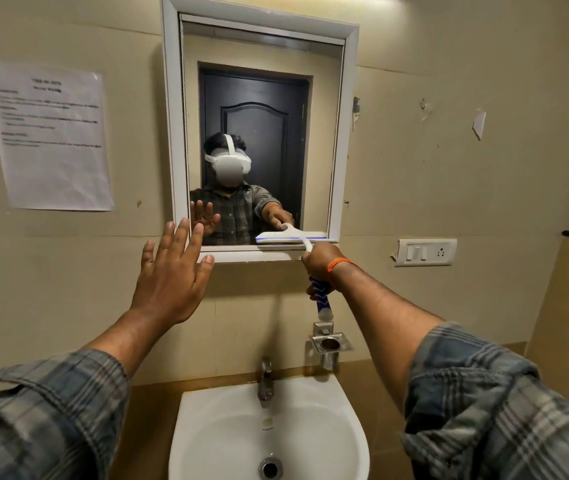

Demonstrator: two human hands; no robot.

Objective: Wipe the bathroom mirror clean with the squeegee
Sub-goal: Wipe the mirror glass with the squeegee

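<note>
A white-framed mirror [172, 133] hangs on the beige wall above the sink. My right hand [321, 265] grips the blue-and-white handle of a squeegee [322, 304]; its white blade lies flat along the mirror's bottom edge, at the lower right of the glass. My left hand [172, 275] is raised with fingers spread and straight, just below the mirror's lower left corner; the fingertips overlap the frame, and I cannot tell whether they touch it. The glass reflects a person wearing a headset and a dark door.
A white sink [345, 427] with a chrome tap [265, 382] sits directly below. A metal holder [329, 344] is fixed to the wall under the squeegee handle. A paper notice [51, 136] is taped at left, a switch and socket plate [425, 251] at right.
</note>
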